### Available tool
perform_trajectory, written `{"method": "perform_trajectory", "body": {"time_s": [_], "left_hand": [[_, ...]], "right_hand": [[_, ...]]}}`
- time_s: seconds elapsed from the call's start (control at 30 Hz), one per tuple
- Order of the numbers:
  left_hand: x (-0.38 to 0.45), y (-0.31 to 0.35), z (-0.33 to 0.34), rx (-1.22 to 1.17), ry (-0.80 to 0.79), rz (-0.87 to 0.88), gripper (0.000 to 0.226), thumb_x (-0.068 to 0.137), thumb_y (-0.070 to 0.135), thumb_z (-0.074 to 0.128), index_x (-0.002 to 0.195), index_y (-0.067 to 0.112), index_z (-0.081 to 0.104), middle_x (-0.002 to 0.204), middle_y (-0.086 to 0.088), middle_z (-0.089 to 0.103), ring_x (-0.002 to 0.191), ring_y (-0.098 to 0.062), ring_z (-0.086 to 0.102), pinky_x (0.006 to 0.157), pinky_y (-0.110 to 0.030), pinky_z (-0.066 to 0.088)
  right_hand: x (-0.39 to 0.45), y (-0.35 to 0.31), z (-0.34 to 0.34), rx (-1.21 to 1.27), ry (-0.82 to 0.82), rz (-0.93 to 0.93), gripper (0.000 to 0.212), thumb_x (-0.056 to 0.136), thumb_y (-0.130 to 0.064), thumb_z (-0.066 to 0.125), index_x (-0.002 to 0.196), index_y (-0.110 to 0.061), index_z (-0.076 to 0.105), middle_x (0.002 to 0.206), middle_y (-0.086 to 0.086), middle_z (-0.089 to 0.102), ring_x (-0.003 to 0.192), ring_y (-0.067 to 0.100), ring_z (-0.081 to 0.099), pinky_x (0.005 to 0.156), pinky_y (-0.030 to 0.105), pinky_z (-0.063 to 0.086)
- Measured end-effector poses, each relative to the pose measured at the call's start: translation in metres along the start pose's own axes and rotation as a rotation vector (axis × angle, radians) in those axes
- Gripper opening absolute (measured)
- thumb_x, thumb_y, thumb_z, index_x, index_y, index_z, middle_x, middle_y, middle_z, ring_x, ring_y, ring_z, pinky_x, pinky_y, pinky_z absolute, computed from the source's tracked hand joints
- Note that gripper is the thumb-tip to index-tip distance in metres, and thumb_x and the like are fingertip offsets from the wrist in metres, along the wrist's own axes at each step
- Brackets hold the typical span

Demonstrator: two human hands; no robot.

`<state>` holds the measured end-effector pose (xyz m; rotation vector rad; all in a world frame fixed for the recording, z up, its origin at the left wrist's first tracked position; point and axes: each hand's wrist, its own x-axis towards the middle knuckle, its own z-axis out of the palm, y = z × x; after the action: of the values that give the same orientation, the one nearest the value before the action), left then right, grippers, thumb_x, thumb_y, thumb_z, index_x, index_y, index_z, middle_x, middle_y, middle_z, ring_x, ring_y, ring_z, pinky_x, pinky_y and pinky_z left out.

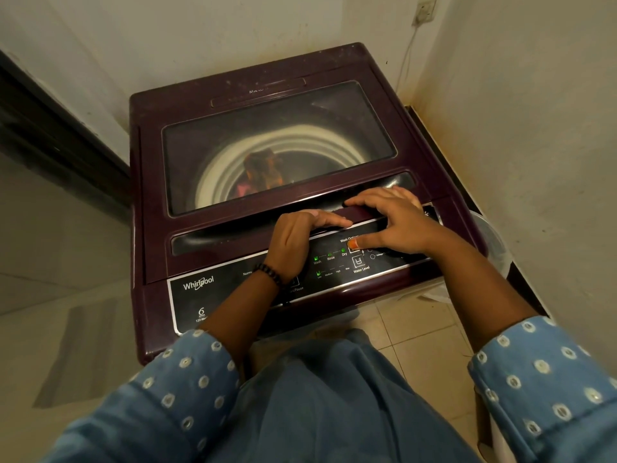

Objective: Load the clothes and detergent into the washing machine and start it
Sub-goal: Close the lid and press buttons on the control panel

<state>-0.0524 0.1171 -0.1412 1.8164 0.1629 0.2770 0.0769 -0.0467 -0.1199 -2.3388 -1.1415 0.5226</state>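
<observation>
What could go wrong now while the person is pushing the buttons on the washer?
The right hand has its thumb on a button under Wash Options on the control panel, so the wash settings might change by mistake. The left hand lies across the panel near Start/Pause; leaning on it might pause the washing machine.

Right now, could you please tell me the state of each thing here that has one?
Lid: closed, glass window showing the drum.
Clothes: inside the drum, seen through the glass.
Panel: powered, green lights lit at Wash, Rinse, Dry and Low.
Left hand: open, fingers straight on the lid's front edge.
Right hand: open, fingers on the lid's edge, thumb touching the panel near Wash Options.
Plug: in the wall socket.
</observation>
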Motion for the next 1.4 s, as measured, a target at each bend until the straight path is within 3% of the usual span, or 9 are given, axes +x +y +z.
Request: {"method": "perform_trajectory", "body": {"time_s": [0.23, 0.37, 0.47, 0.63, 0.83, 1.0, 1.13, 1.3, 1.4], "left_hand": [[0.001, 0.001, 0.0, -0.031, -0.014, 0.008, 0.056, 0.092, 0.028, 0.02, 0.1, 0.015, 0.074, 0.104, -0.006, 0.074, 0.104, -0.014, 0.067, 0.096, -0.029, 0.049], [0.001, -0.001, 0.001, -0.051, -0.016, -0.017, 0.055, 0.094, 0.013, 0.021, 0.099, 0.012, 0.075, 0.105, -0.008, 0.074, 0.106, -0.016, 0.067, 0.098, -0.032, 0.048], [0.001, 0.001, 0.001, -0.014, -0.021, -0.005, 0.056, 0.094, 0.016, 0.02, 0.1, 0.008, 0.075, 0.105, -0.008, 0.074, 0.105, -0.015, 0.067, 0.097, -0.032, 0.048], [0.001, 0.004, 0.001, -0.001, -0.021, 0.021, 0.058, 0.092, 0.025, 0.02, 0.1, 0.01, 0.075, 0.103, -0.004, 0.074, 0.104, -0.011, 0.067, 0.097, -0.028, 0.049], [-0.001, 0.01, -0.002, 0.029, -0.055, 0.001, 0.055, 0.093, 0.013, 0.021, 0.1, 0.009, 0.075, 0.104, -0.004, 0.074, 0.106, -0.01, 0.066, 0.099, -0.03, 0.048], [-0.011, 0.01, -0.015, -0.024, -0.121, -0.049, 0.057, 0.09, 0.031, 0.021, 0.099, 0.016, 0.075, 0.107, -0.007, 0.074, 0.107, -0.016, 0.067, 0.1, -0.035, 0.047], [-0.037, 0.007, -0.032, 0.055, -0.106, -0.039, 0.058, 0.092, 0.034, 0.02, 0.102, 0.016, 0.074, 0.109, -0.001, 0.073, 0.107, -0.004, 0.064, 0.096, -0.017, 0.042], [-0.068, -0.002, -0.057, 0.09, 0.002, -0.06, 0.063, 0.092, 0.033, 0.016, 0.105, 0.014, 0.075, 0.112, 0.0, 0.073, 0.114, -0.004, 0.061, 0.101, -0.017, 0.041], [-0.08, -0.003, -0.065, 0.107, 0.048, -0.043, 0.063, 0.093, 0.034, 0.017, 0.108, 0.01, 0.073, 0.113, 0.0, 0.071, 0.114, -0.001, 0.061, 0.098, -0.013, 0.041]], "right_hand": [[0.0, -0.002, 0.001, 0.021, 0.038, -0.002, 0.079, 0.062, -0.08, 0.047, 0.129, -0.039, 0.054, 0.122, -0.024, 0.045, 0.117, -0.007, 0.027, 0.108, 0.025, 0.006], [-0.001, -0.001, 0.0, 0.03, 0.041, -0.001, 0.071, 0.067, -0.071, 0.055, 0.129, -0.038, 0.055, 0.125, -0.021, 0.048, 0.117, -0.007, 0.028, 0.107, 0.025, 0.005], [-0.001, -0.002, -0.001, 0.042, 0.029, -0.006, 0.075, 0.064, -0.076, 0.054, 0.129, -0.038, 0.055, 0.125, -0.021, 0.048, 0.117, -0.007, 0.028, 0.107, 0.024, 0.005], [-0.002, -0.003, -0.003, 0.065, 0.034, -0.007, 0.055, 0.08, -0.05, 0.07, 0.13, -0.034, 0.056, 0.132, -0.016, 0.05, 0.118, -0.007, 0.026, 0.106, 0.021, 0.003], [-0.004, -0.006, -0.007, 0.087, 0.016, 0.025, 0.054, 0.079, -0.048, 0.071, 0.129, -0.032, 0.057, 0.132, -0.014, 0.052, 0.118, -0.003, 0.03, 0.108, 0.024, 0.007], [-0.006, -0.011, -0.011, 0.077, 0.013, 0.029, 0.061, 0.074, -0.049, 0.075, 0.129, -0.032, 0.057, 0.13, -0.014, 0.052, 0.121, 0.002, 0.035, 0.108, 0.026, 0.01], [-0.007, -0.021, -0.008, 0.014, -0.031, 0.084, 0.082, 0.059, -0.067, 0.07, 0.133, -0.036, 0.052, 0.135, -0.011, 0.047, 0.133, 0.013, 0.033, 0.115, 0.034, 0.008], [-0.001, -0.048, 0.01, -0.185, -0.114, 0.093, 0.097, 0.058, -0.073, 0.071, 0.143, -0.036, 0.039, 0.147, -0.003, 0.035, 0.147, 0.022, 0.012, 0.114, 0.056, -0.015], [0.003, -0.068, 0.025, -0.211, -0.172, 0.043, 0.105, 0.06, -0.068, 0.074, 0.147, -0.03, 0.03, 0.156, -0.003, 0.027, 0.15, 0.019, -0.003, 0.11, 0.066, -0.014]]}}
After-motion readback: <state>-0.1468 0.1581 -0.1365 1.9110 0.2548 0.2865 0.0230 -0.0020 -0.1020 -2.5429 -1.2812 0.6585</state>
